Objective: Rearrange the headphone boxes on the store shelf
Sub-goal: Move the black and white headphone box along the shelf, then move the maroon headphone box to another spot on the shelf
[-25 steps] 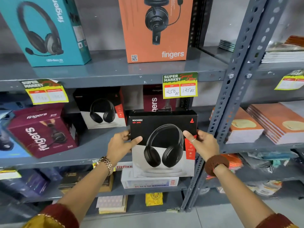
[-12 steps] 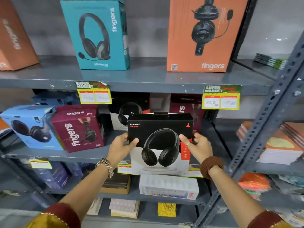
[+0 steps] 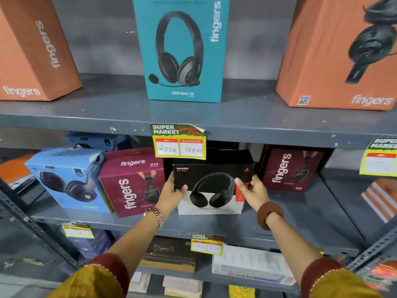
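A black and white headphone box (image 3: 211,168) stands on the middle shelf (image 3: 300,216), between two maroon boxes. My left hand (image 3: 171,193) grips its left edge. My right hand (image 3: 252,191) grips its right edge, thumb across the front. One maroon fingers box (image 3: 129,181) sits just left of my left hand, the other maroon box (image 3: 290,168) stands further back on the right. A light blue headphone box (image 3: 68,179) is at the far left of that shelf.
On the upper shelf (image 3: 129,112) stand a teal fingers box (image 3: 182,48) and two orange boxes (image 3: 34,50), (image 3: 335,52). A yellow price tag (image 3: 179,141) hangs above the held box. Flat boxes and books fill the lower shelf. A slotted steel upright (image 3: 32,224) runs at the left.
Both hands carried the black and white box leftward and set it back onto the middle shelf between the maroon boxes. The view shifted left and closer.
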